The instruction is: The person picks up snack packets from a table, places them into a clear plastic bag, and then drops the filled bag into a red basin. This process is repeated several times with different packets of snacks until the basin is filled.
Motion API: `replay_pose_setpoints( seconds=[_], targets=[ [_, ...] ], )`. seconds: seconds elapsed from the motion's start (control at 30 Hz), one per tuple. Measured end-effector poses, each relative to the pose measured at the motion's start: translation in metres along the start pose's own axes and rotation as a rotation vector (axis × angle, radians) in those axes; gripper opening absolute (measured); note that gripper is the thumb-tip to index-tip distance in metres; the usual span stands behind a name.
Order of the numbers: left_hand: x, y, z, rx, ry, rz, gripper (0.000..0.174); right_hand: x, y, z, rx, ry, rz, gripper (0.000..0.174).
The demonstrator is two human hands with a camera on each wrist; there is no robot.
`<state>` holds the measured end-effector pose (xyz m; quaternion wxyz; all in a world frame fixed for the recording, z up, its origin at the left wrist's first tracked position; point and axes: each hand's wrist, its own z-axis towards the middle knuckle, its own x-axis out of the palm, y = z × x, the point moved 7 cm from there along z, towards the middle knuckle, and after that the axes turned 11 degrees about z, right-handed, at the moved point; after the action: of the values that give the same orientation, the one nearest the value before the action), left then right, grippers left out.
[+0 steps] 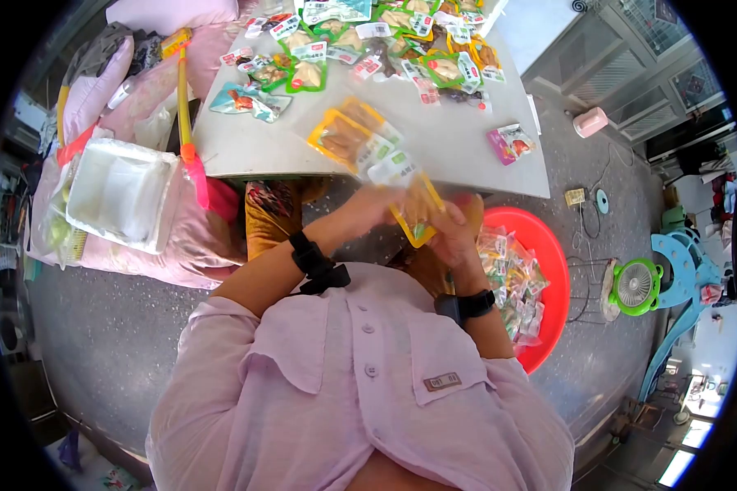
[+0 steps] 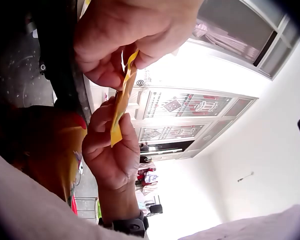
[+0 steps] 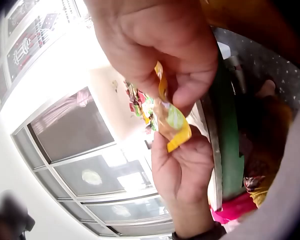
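Both hands hold one small yellow-edged plastic food packet (image 1: 418, 214) between them, in front of the chest near the table edge. My left hand (image 1: 371, 208), blurred in the head view, pinches it from one side. My right hand (image 1: 454, 236) grips the other side with thumb and fingers. From the left wrist, the packet (image 2: 122, 97) shows edge-on, bent a little between the two hands. The right wrist view shows its clear face with a green-white label. Two similar yellow packets (image 1: 341, 137) lie on the table just beyond the hands.
Several green, yellow and clear food packets (image 1: 307, 75) are heaped at the table's (image 1: 467, 151) far side. A purple packet (image 1: 512, 144) lies right. A red basin (image 1: 554, 270) of packets stands by my right arm. Left are a white foam box (image 1: 123, 192) and a yellow-pink stick (image 1: 184, 106).
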<state>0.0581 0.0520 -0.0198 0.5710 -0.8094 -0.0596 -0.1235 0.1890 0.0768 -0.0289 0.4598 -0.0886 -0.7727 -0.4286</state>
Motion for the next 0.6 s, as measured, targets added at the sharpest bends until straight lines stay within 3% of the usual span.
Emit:
replay_pose_setpoints(
  seconds=[0.03, 0.13, 0.23, 0.37, 0.47, 0.6],
  targets=[
    [0.0, 0.001, 0.0, -0.021, -0.011, 0.075, 0.019, -0.012, -0.003, 0.001, -0.048, -0.03, 0.01, 0.028],
    [-0.015, -0.041, -0.009, 0.1, -0.314, 0.818, 0.022, -0.022, 0.022, -0.001, -0.162, -0.163, -0.238, 0.028],
    [-0.018, -0.065, -0.013, 0.642, -0.683, 1.35, 0.025, -0.036, 0.042, 0.004, -0.284, -0.274, -0.428, 0.024],
    [-0.017, -0.062, 0.001, 0.643, -0.639, 1.571, 0.017, -0.034, 0.055, 0.006, -0.263, -0.391, -0.625, 0.026],
    [-0.028, -0.055, 0.013, 0.502, -0.622, 1.541, 0.012, -0.04, 0.049, 0.014, -0.302, -0.356, -0.617, 0.027],
    [-0.038, -0.051, 0.016, 0.521, -0.635, 1.396, 0.01, -0.04, 0.041, 0.022, -0.203, -0.283, -0.551, 0.029]
  ],
)
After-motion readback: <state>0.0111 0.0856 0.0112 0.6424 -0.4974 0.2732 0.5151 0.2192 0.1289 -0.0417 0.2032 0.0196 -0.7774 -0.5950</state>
